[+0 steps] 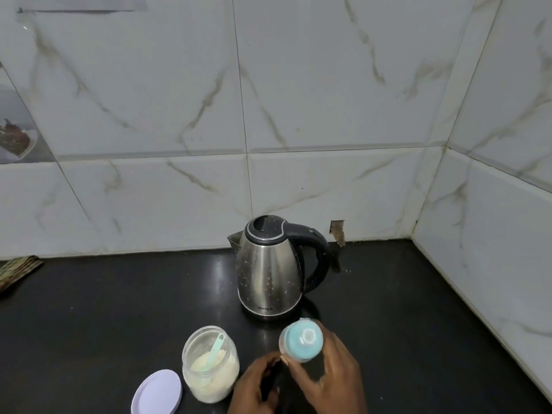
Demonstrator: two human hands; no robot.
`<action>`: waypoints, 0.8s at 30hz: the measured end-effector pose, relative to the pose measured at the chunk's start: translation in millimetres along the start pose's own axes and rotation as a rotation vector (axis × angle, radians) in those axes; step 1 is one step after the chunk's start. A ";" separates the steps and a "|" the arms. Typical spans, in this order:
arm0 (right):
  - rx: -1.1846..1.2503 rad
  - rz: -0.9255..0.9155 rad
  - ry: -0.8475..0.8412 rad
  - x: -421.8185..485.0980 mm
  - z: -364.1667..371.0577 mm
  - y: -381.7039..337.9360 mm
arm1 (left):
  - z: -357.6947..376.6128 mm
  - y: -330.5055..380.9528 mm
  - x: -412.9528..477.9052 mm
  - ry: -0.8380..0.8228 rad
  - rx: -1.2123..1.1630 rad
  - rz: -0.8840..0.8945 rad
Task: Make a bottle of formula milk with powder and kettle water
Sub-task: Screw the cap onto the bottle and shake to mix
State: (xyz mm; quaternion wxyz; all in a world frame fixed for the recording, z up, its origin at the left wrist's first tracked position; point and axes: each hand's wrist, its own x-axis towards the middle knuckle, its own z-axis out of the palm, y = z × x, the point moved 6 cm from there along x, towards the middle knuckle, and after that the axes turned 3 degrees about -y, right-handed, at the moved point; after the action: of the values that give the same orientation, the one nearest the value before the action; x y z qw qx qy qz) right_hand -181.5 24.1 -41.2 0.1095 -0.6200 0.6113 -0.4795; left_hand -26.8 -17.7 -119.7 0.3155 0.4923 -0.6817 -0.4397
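A baby bottle with a light-blue teat cap [302, 339] stands near the front of the black counter [119, 309], seen from above. My right hand [331, 375] wraps around the bottle's right side, thumb near its neck. My left hand [254, 386] is just left of the bottle, fingers curled toward its lower part; whether it touches is hidden. A steel electric kettle [268, 273] with a black lid and handle stands behind the bottle, lid shut. An open clear jar of pale powder [210, 364] with a green scoop [213, 351] inside sits left of my hands.
The jar's white lid [157, 392] lies flat at the front left. Marble-patterned wall tiles [298, 115] rise behind and to the right of the counter. A woven mat edge [16, 270] shows at the far left. A chipped hole in the tile [338, 231] sits behind the kettle.
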 end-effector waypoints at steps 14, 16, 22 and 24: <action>0.067 0.015 -0.039 -2.0 -7.6 -1.0 | 0.4 -1.8 0.4 0.004 0.010 -0.012; 0.019 0.020 -0.082 -1.0 -2.9 -0.4 | 0.7 -4.3 -0.5 0.015 -0.004 -0.017; -0.025 0.058 -0.163 2.6 2.5 0.7 | -0.1 -1.7 -1.4 0.007 0.013 -0.027; 0.000 0.062 -0.105 2.4 -0.1 1.2 | -0.6 -0.3 -1.7 0.014 0.018 -0.017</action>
State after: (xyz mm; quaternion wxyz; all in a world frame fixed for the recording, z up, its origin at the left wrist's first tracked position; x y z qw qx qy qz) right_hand -182.9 21.7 -40.9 0.1560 -0.6250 0.6237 -0.4428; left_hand -25.6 -16.2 -119.7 0.3120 0.5040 -0.6793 -0.4326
